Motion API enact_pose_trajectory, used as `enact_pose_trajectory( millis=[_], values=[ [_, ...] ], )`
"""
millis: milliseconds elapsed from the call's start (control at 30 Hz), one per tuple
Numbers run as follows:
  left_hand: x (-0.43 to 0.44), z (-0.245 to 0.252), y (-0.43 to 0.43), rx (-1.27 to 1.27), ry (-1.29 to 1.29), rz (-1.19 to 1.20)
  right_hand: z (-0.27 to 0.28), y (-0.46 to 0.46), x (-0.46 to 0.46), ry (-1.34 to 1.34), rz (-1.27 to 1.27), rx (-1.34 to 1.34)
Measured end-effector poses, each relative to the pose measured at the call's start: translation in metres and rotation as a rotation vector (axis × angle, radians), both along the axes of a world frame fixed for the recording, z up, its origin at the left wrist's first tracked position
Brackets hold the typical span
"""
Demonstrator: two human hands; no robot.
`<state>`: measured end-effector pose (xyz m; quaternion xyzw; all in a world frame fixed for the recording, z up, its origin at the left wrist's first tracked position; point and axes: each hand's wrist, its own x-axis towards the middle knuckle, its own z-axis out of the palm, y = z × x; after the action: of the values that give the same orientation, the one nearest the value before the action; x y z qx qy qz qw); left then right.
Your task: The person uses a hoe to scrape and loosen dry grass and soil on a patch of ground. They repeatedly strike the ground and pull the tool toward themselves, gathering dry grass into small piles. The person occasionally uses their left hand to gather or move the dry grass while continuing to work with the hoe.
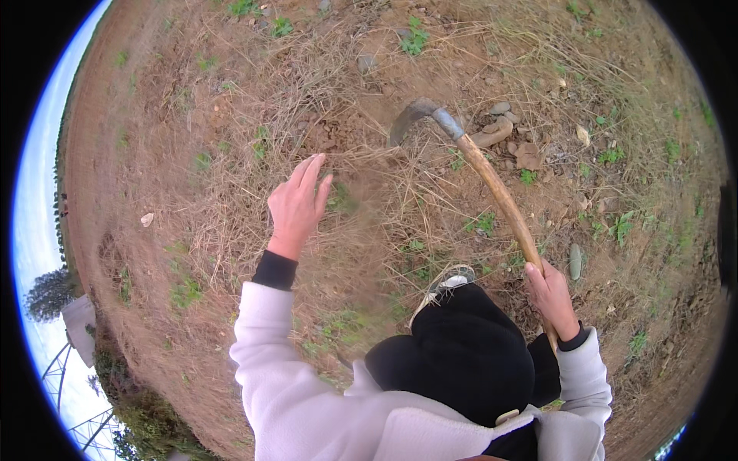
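My right hand (550,294) grips the wooden handle of a long-handled sickle (499,187). The handle runs up and to the left into a metal socket. Beyond it the curved metal blade (414,118) arcs down to the left, close to dry grass stalks and bare soil. My left hand (297,201) is over the dry grass (230,225), left of the blade, with its fingers stretched out and nothing in it. Below the sickle shows my shoe (452,279), with grass stalks across its toe.
Beyond the handle lie several stones (493,132). A greenish oblong stone (575,262) rests right of my right hand. Small green weeds (414,37) dot the reddish soil. Bushes (150,423) and a lattice metal structure (95,429) stand at the lower left rim.
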<state>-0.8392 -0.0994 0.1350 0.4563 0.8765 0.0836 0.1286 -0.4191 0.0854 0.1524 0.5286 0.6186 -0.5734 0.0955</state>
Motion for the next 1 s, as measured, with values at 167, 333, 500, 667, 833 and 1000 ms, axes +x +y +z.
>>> enact_pose_trajectory(
  millis=[167, 333, 500, 667, 833, 1000],
  values=[
    [-0.006, -0.075, 0.059, -0.100, 0.200, -0.299, 0.044, -0.010, 0.051, -0.048, -0.170, -0.147],
    [0.007, -0.135, 0.086, -0.140, 0.191, -0.435, 0.074, -0.044, 0.103, -0.179, -0.264, -0.267],
    [0.015, -0.151, 0.081, -0.080, 0.088, -0.409, 0.073, -0.054, 0.119, -0.130, -0.389, -0.304],
    [0.016, -0.110, 0.053, -0.556, -0.133, -0.377, 0.062, -0.043, 0.111, -0.036, -0.407, -0.246],
    [0.011, -0.103, 0.050, -0.452, -0.144, -0.300, 0.050, -0.029, 0.089, 0.026, -0.344, -0.183],
    [0.020, -0.137, 0.096, -0.054, -0.060, -0.187, 0.030, -0.018, 0.048, 0.082, -0.311, -0.137]
  ],
)
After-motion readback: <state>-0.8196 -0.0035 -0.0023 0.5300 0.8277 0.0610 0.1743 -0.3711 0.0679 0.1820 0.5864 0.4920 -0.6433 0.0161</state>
